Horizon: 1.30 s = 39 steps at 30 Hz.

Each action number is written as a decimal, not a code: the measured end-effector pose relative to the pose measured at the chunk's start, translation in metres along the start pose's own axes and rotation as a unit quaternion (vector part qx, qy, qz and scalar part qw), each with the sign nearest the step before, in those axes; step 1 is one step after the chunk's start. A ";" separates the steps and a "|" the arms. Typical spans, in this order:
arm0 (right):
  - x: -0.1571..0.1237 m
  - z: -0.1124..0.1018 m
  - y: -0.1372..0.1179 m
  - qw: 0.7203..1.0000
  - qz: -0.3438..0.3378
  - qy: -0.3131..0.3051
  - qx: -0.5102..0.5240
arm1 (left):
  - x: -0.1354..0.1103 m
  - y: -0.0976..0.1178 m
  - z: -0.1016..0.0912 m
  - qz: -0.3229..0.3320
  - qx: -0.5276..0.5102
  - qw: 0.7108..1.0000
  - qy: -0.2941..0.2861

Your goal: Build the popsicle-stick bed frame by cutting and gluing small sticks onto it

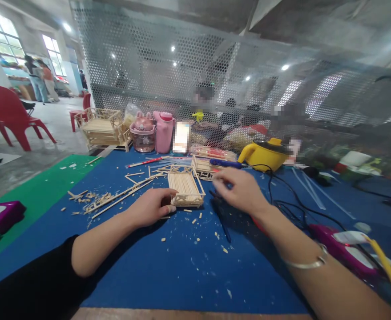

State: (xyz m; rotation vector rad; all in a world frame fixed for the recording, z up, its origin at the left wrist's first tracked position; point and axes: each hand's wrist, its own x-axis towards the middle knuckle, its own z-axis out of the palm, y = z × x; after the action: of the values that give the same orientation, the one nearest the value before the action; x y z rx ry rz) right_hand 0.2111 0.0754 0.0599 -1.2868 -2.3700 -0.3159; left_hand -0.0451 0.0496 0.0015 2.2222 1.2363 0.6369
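A small bed-like frame of pale wooden sticks (184, 186) rests on the blue table top, with a slatted base and low railings. My left hand (157, 205) grips its near left corner between thumb and fingers. To the right of the frame, my right hand (238, 189) hovers with curled fingers. Its fingertips are blurred, so whether they pinch anything is unclear. Just behind that hand is a blue handle (225, 163). Below it lies a dark slim tool (224, 222), and a red piece (260, 226) shows under the wrist. Another stick piece (202, 168) stands behind the frame.
Loose sticks (122, 195) and wood scraps lie to the left. At the back stand a larger stick model (103, 126), a pink jug (163, 133), a lit screen (182, 137) and a yellow pot (264, 155). Black cables (290, 206) and a purple-white power strip (342, 251) are at right.
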 end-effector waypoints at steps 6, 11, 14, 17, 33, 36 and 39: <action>-0.044 -0.002 -0.048 0.998 -0.030 0.003 0.051 | 0.003 0.000 0.008 -0.001 -0.006 0.999 0.050; -0.051 0.007 -0.051 0.994 -0.058 -0.040 0.086 | 0.003 0.002 0.010 -0.007 0.000 0.998 0.063; -0.045 0.023 -0.055 0.993 -0.011 -0.114 0.021 | 0.002 0.002 0.010 -0.004 0.004 0.998 0.066; -0.037 0.037 -0.060 0.989 0.028 -0.146 -0.026 | 0.002 0.004 0.008 -0.003 0.022 0.998 0.065; -0.044 0.029 -0.048 0.984 -0.024 -0.056 0.170 | -0.014 0.026 0.001 0.117 0.071 0.953 0.269; -0.047 0.023 -0.051 0.967 -0.029 -0.001 0.252 | -0.025 0.048 0.011 0.152 -0.031 0.944 0.292; -0.051 0.022 -0.056 0.956 -0.054 0.016 0.289 | -0.031 0.062 0.027 0.044 -0.174 0.969 0.171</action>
State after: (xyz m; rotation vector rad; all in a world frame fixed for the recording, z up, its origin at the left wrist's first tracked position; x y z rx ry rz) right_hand 0.1828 0.0152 0.0172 -0.8673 -2.2603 0.3099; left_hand -0.0047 -0.0107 0.0156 1.9311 1.0841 1.2139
